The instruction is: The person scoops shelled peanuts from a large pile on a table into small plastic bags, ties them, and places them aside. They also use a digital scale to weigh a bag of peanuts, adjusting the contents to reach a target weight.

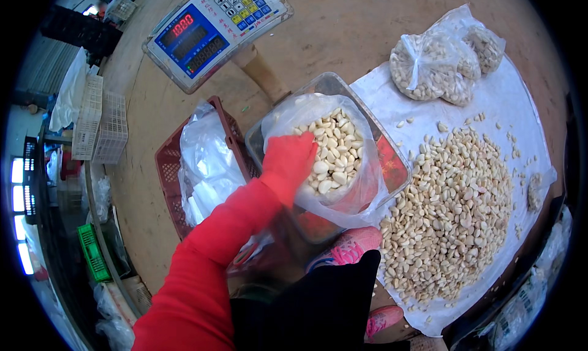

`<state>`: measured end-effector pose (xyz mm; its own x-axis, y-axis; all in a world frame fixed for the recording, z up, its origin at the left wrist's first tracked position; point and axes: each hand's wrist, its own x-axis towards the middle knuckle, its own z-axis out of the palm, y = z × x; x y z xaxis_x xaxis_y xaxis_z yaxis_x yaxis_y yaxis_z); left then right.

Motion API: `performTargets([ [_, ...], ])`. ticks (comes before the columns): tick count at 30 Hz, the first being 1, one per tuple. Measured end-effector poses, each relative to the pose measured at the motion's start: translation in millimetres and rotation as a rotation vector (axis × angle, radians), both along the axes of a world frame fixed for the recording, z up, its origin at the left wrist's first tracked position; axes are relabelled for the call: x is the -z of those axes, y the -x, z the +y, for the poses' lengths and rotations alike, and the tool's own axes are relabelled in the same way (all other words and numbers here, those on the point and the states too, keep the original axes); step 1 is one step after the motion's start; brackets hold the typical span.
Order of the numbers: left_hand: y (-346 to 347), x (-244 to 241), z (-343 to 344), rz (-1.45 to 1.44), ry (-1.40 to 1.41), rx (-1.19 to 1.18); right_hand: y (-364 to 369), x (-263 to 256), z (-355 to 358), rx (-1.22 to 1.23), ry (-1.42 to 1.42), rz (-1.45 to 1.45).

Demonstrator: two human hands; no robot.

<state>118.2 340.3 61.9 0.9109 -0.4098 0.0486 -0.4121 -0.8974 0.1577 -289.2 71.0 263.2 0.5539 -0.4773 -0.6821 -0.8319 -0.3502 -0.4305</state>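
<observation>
My left hand point(291, 157), in a red glove and sleeve, is curled at the left side of an open clear plastic bag point(358, 208). Its fingertips reach over the peeled garlic cloves point(337, 151) inside; whether they pinch any cloves is hidden. The bag rests in a clear-walled pan point(396, 160) on a digital weighing scale, whose display head point(216, 29) is lit with red digits. My right hand is out of view. To the right, a large heap of garlic cloves point(452, 217) lies spread on a white sheet point(519, 107).
Tied bags of cloves point(425, 66) sit at the sheet's far end. Left of the scale stands a dark red plastic crate point(167, 181) with clear plastic bags point(209, 153). My pink shoe point(351, 245) is near the pan. White baskets point(87, 116) and a green crate point(93, 252) are at far left.
</observation>
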Motion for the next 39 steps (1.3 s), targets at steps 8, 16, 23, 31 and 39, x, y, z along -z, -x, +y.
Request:
performTargets([
  [8,-15.0,33.2,3.0,-0.049,-0.127,0.104,3.7,1.9,-2.5,0.010,-0.014,-0.028],
  [16,5.3,9.6,-2.9,-0.203,-0.054,0.288,2.2,3.2,0.3,0.047,-0.002,-0.034],
  [23,-29.8,23.2,-58.4,0.074,-0.167,0.072,-6.0,0.3,-0.7,-0.047,0.016,-0.038],
  [31,20.8,20.5,-43.1,0.265,-0.248,0.093,-5.6,0.5,-0.2,0.007,0.006,-0.018],
  [39,50.2,-2.5,-27.1,0.113,-0.154,0.259,-9.7,-2.3,1.8,-0.087,0.046,-0.094],
])
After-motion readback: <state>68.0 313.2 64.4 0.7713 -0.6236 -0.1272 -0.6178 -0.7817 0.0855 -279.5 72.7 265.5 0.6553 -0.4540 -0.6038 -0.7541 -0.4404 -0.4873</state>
